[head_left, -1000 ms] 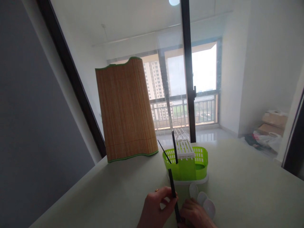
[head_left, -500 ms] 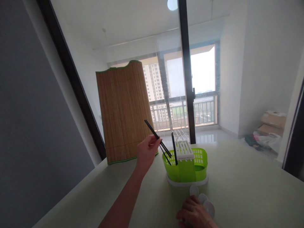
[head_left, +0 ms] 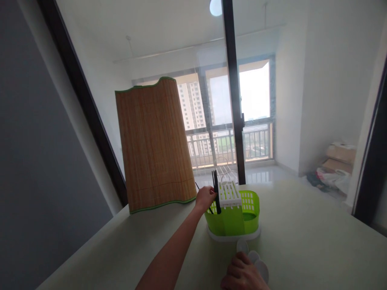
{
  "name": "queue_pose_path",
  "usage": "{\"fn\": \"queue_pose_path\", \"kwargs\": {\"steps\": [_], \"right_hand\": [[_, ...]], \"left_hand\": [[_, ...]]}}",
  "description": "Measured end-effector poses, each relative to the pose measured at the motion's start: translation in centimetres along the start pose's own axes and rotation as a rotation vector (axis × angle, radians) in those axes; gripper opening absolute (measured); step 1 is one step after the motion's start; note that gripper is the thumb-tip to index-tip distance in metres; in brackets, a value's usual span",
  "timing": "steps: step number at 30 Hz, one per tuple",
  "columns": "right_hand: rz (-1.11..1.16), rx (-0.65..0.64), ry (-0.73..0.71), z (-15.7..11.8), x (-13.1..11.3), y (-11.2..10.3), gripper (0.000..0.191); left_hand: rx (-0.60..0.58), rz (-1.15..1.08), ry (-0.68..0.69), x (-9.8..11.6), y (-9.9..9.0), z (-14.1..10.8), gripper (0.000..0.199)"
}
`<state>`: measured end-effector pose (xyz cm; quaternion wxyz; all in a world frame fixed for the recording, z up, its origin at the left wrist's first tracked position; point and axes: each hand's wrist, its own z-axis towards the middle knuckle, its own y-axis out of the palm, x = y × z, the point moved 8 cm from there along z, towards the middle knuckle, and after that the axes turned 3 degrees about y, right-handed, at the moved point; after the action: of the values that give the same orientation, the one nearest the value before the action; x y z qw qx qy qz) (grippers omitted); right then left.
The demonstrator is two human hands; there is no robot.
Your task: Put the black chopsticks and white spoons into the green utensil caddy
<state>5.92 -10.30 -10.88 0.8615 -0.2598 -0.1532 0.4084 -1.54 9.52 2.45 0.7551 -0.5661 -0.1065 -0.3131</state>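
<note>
My left hand (head_left: 206, 197) is closed in a pinch at the left compartment of a green basket (head_left: 232, 225), its fingertips on black chopsticks (head_left: 216, 193). These chopsticks stand nearly upright inside the compartment. One thin black stick (head_left: 211, 210) slants behind the hand, its tip resting inside the basket. Down in front, my right hand (head_left: 243, 274) is closed with curled fingers over several white spoons (head_left: 262, 270). Only their rounded bowls show; the hand covers the rest. A white slotted rack (head_left: 229, 194) sits across the basket's middle.
The basket stands on a white base on a pale table (head_left: 290, 233). A bamboo mat (head_left: 155, 145) with green edging stands upright at the back left. Behind the table are glass doors with a dark frame (head_left: 234, 92), and cardboard boxes (head_left: 341, 155) lie on the floor at right.
My left hand has moved right, bringing its slanted chopsticks in against the upright ones in the basket. The right hand stays over the spoons. The whole view has shifted slightly.
</note>
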Motion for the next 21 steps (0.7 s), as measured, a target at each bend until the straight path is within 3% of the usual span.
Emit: {"fn": "queue_pose_path", "kwargs": {"steps": [9,15,18,21], "right_hand": [[-0.004,-0.004,0.018,-0.1,0.1,0.2,0.03],[0.008,-0.003,0.01,-0.2,0.1,0.2,0.027],[0.013,0.02,0.005,-0.1,-0.1,0.0,0.03],[0.0,-0.002,-0.011,0.2,-0.4,0.0,0.029]], "left_hand": [[-0.023,0.209,0.01,0.7,0.2,-0.9,0.028],[0.035,0.308,0.023,1.5,-1.3,-2.1,0.041],[0.115,0.295,0.088,2.3,-2.8,-3.9,0.038],[0.227,0.24,0.166,2.7,-3.6,-7.1,0.03]]}}
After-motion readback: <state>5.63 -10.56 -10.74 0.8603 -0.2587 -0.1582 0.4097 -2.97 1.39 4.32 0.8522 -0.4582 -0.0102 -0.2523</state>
